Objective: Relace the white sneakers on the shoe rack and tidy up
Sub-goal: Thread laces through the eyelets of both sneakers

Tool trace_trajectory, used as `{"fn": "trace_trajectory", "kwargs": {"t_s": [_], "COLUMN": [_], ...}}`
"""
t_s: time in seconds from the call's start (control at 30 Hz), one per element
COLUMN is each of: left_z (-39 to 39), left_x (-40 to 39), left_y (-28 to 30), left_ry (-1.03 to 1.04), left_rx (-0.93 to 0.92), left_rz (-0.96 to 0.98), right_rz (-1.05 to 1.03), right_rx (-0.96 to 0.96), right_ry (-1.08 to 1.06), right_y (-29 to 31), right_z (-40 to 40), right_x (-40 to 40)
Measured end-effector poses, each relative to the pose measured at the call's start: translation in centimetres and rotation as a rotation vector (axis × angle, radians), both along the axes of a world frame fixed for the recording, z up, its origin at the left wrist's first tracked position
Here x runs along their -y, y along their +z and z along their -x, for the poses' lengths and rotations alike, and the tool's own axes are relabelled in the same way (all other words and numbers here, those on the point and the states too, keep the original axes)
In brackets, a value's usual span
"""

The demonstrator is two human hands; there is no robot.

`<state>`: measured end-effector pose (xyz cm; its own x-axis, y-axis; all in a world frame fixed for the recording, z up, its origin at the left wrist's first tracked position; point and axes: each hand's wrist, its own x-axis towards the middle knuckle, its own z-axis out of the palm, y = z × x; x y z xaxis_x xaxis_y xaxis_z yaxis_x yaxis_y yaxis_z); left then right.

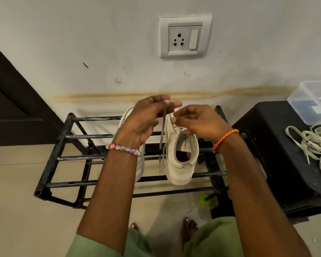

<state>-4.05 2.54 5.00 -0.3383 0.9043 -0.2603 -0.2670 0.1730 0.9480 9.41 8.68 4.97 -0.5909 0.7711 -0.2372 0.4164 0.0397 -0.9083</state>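
Lacing under way: left hand (148, 115) pinches a lace (162, 138) drawn up from the right sneaker (182, 154) on the shoe rack's (63, 138) top bars; right hand (198, 120) pinches lace at the eyelets. Next, probably, thread the following eyelet.

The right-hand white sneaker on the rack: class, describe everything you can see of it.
The white sneaker is a worn, off-white high-top that looks like leather, with a thick pale sole and a dark reddish lining showing through its open collar. It stands on the bars of the black shoe rack, heel towards the viewer. A greyish lace hangs beside it, pinched above by the left hand; the right hand touches its tongue.
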Motion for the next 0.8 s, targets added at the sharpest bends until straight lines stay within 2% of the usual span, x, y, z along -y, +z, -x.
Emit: {"fn": "trace_trajectory", "kwargs": {"t_s": [0.07, 0.13, 0.2, 0.3, 0.33, 0.37, 0.47, 0.5, 0.53, 0.57, 0.63, 0.8], "left_z": [0.2, 0.4, 0.6, 1.6, 2.0, 2.3, 2.1, 1.3, 0.5, -0.4, -1.7, -0.6], "left_x": [0.4, 0.5, 0.6, 0.5, 0.6, 0.6, 0.6, 0.6, 0.4, 0.4, 0.4, 0.3], "left_y": [1.1, 1.3, 0.8, -0.5, -0.9, -1.4, -1.9, -1.2, -0.4, 0.5, 1.3, -0.3], "left_ry": [-0.058, -0.013, 0.135, 0.417, 0.472, 0.487, 0.304, 0.202, 0.093, -0.035, -0.23, -0.237], "left_rx": [-0.031, -0.03, 0.025, 0.164, 0.12, -0.032, -0.727, -0.823, -0.802, -0.7, -0.499, -0.582], "left_rz": [-0.056, -0.079, -0.063, 0.0, 0.035, 0.097, 0.268, 0.218, 0.108, 0.005, -0.056, -0.041], "right_rz": [0.052, 0.137, 0.188, 0.237, 0.213, 0.168, 0.012, -0.034, -0.07, -0.089, -0.096, 0.044], "right_rx": [-0.111, -0.248, -0.347, -0.441, -0.446, -0.433, -0.339, -0.288, -0.233, -0.188, -0.145, -0.11], "right_ry": [0.134, 0.165, 0.16, 0.006, -0.046, -0.085, -0.133, -0.132, -0.124, -0.119, -0.133, -0.144], "right_y": [0.2, 0.6, 1.5, 3.3, 3.8, 4.1, 4.0, 3.7, 3.3, 3.0, 2.2, 1.3], "right_z": [0.9, 1.4, 1.1, -0.9, -1.7, -2.4, -2.9, -2.5, -2.0, -1.4, -0.7, -1.2], "right_x": [0.9, 1.6, 1.7, 0.9, 0.5, 0.0, -0.6, -0.5, -0.3, -0.1, 0.0, -0.7]}}
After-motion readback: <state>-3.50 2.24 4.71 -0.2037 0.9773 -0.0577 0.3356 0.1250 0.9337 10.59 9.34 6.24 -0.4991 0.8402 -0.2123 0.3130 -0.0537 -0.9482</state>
